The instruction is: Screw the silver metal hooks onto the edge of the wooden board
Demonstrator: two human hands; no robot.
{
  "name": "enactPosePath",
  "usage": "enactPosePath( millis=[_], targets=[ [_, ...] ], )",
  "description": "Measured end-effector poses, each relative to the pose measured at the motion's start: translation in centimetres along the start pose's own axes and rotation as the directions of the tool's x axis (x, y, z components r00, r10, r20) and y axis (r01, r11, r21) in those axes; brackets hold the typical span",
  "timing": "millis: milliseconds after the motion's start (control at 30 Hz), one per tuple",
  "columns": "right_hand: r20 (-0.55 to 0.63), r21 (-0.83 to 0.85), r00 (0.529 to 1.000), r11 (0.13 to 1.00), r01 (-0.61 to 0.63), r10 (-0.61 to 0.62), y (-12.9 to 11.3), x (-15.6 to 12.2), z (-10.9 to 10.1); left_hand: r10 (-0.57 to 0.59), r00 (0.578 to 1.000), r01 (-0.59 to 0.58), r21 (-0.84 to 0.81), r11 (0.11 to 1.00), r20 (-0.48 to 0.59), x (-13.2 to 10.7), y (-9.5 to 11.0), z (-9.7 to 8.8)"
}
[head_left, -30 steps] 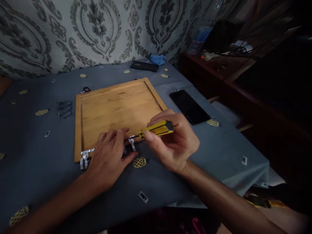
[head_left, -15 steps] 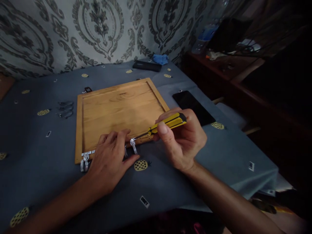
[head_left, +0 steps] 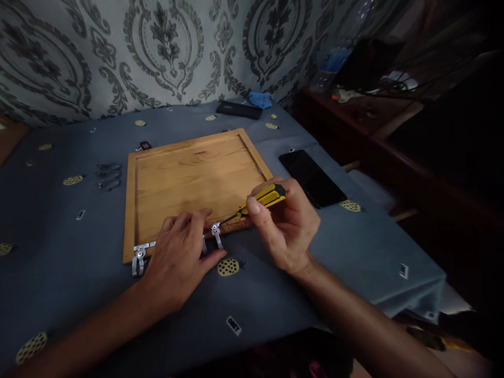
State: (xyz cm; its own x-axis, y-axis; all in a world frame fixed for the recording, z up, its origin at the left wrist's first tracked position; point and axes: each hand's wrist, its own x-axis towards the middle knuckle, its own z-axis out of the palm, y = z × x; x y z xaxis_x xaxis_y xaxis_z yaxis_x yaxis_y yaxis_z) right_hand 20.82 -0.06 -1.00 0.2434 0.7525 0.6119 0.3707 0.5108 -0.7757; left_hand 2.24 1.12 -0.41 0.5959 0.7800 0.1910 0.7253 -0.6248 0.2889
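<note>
A framed wooden board (head_left: 189, 178) lies flat on the cloth-covered table. Metal double hooks line its near edge: a left hook (head_left: 139, 257) and a right hook (head_left: 216, 233), with part of the row hidden under my left hand. My left hand (head_left: 179, 257) rests over this edge, fingers on the wood and thumb stretched out in front, steadying the board. In my right hand (head_left: 289, 228) is a yellow and black screwdriver (head_left: 263, 198), pinched by the handle between thumb and fingers. Its thin shaft slants down left, its tip at the top of the right hook.
Several loose hooks (head_left: 108, 176) lie left of the board. A black phone (head_left: 313, 177) sits to its right. Behind are a dark case (head_left: 239, 109) and a blue cloth (head_left: 260, 100). A dark wooden cabinet (head_left: 362, 121) stands beyond the table's right edge.
My right hand has shifted slightly left and its grip on the screwdriver handle has turned, the tip staying at the right hook. My left hand keeps its place on the board.
</note>
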Motion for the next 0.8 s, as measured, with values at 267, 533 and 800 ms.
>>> enactPosePath(
  millis=[267, 533, 800],
  targets=[
    [0.032, -0.064, 0.999, 0.997, 0.046, -0.045, -0.1, 0.2, -0.1, 0.007, 1.0, -0.007, -0.004, 1.0, -0.001, 0.1, 0.1, 0.0],
    [0.004, -0.161, 0.995, 0.982, 0.096, -0.097, -0.3, 0.2, 0.0, 0.033, 0.999, -0.033, 0.031, 0.999, 0.0, 0.1, 0.2, -0.5],
    [0.015, -0.197, 0.991, 0.971, 0.132, -0.132, -0.5, 0.2, -0.1, -0.017, 1.0, 0.017, 0.013, 1.0, -0.014, 0.2, -0.2, -1.6]
  ],
)
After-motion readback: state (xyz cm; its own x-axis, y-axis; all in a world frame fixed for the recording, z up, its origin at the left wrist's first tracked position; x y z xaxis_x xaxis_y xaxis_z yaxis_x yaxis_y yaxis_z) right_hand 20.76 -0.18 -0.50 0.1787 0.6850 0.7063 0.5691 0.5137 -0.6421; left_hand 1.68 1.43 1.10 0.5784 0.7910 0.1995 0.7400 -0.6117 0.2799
